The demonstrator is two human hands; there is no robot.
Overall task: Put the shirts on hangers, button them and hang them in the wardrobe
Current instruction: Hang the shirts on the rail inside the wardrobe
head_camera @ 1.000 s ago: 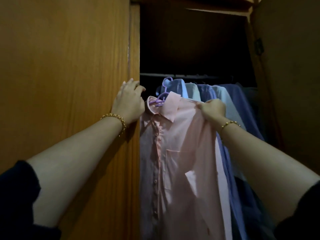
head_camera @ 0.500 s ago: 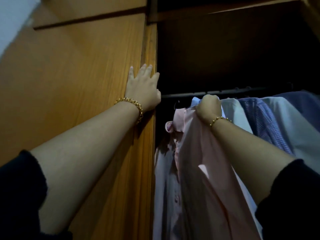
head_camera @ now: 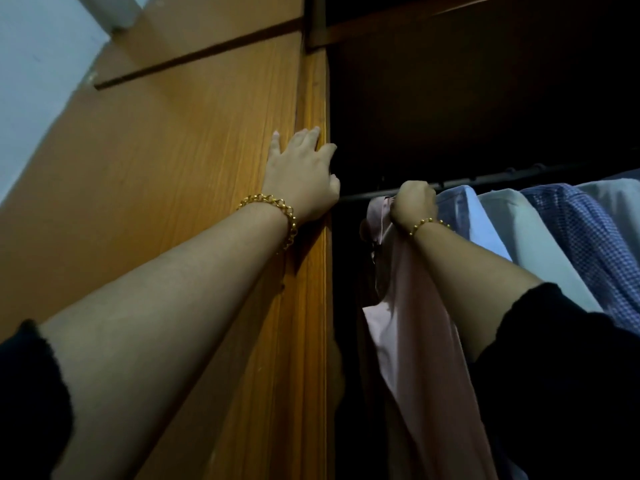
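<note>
A pale pink shirt (head_camera: 412, 341) hangs down inside the open wardrobe, at the left end of a dark rail (head_camera: 485, 180). My right hand (head_camera: 414, 204) grips the top of the pink shirt right at the rail; the hanger is hidden under the fist and cloth. My left hand (head_camera: 301, 178) rests flat with straight fingers on the wooden wardrobe door edge (head_camera: 311, 98), its thumb on the inner side.
To the right on the rail hang several more shirts: a light blue one (head_camera: 464, 216), a pale one (head_camera: 530, 244), a blue checked one (head_camera: 595, 244). The wooden door (head_camera: 156, 168) fills the left. A pale wall (head_camera: 34, 81) shows top left.
My right hand has lifted the pink shirt up to the rail. The purple hanger seen a second ago is now hidden. My left hand slid higher on the door edge as my view tilted up.
</note>
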